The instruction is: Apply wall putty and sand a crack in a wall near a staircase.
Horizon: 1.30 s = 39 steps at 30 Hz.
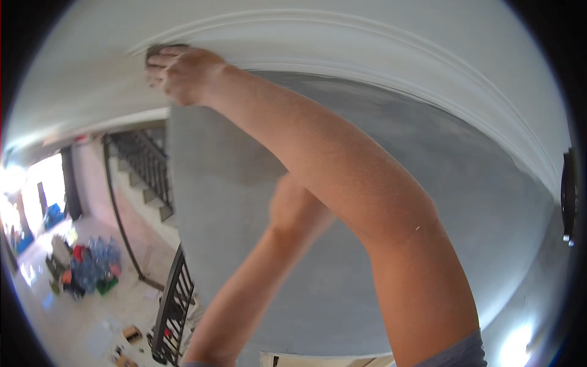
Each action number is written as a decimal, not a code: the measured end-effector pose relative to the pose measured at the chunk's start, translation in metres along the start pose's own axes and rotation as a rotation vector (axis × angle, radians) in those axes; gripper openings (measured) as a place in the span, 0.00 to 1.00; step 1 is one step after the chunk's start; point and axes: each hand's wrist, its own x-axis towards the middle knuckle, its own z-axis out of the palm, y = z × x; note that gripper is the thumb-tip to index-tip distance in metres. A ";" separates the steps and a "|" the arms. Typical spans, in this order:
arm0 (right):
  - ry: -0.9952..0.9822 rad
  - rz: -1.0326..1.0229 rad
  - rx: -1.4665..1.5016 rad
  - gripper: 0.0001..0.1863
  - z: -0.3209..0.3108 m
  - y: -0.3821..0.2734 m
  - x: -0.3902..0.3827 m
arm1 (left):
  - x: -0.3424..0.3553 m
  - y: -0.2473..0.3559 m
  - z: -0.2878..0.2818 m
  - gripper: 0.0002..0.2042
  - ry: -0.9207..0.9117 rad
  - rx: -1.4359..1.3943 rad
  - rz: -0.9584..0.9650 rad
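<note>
right hand [188, 74] high by white molding [367, 48]

A person's right hand [194, 74] holds a small dark object [158, 51] up at white ceiling molding [361, 38] above a grey wall [226, 153], its forearm crossing before the blurred, partly hidden left hand [286, 202]. At left, a dark stair railing [145, 156] rises beyond a largely blue heap [92, 266] on the pale floor [67, 318].

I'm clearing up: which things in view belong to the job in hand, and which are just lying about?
In use:
- dark pad-like thing under the right hand
- white moulding beside it

Lying about:
- bluish clear plastic heap
- brown box
</note>
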 end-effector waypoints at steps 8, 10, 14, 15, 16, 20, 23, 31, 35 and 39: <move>0.127 0.264 -0.093 0.24 -0.089 0.071 -0.250 | 0.015 0.005 -0.050 0.25 0.191 0.153 0.202; 0.090 0.389 -0.078 0.23 -0.123 0.078 -0.316 | 0.022 0.000 -0.056 0.24 0.171 0.121 0.222; 0.097 0.773 -0.208 0.26 -0.168 0.090 -0.458 | 0.053 0.032 -0.027 0.24 0.141 0.090 0.335; 0.147 0.905 -0.192 0.29 -0.179 0.091 -0.489 | 0.060 0.043 -0.018 0.24 0.124 0.066 0.351; 0.159 0.993 -0.214 0.28 -0.185 0.098 -0.516 | 0.069 0.056 -0.013 0.23 0.114 0.106 0.394; 0.167 1.152 -0.525 0.25 -0.209 0.152 -0.652 | 0.099 0.106 0.016 0.23 0.101 0.205 0.497; 0.087 1.436 -0.632 0.25 -0.245 0.203 -0.740 | 0.115 0.133 0.026 0.23 0.081 0.238 0.470; 0.241 1.509 -0.629 0.20 -0.259 0.212 -0.750 | 0.118 0.159 0.038 0.23 0.058 0.269 0.503; 0.258 1.272 -0.142 0.28 -0.179 0.085 -0.560 | 0.120 0.139 0.035 0.25 0.082 0.318 0.455; -0.047 0.927 -0.092 0.27 -0.187 0.047 -0.541 | 0.125 0.143 0.031 0.24 0.085 0.251 0.528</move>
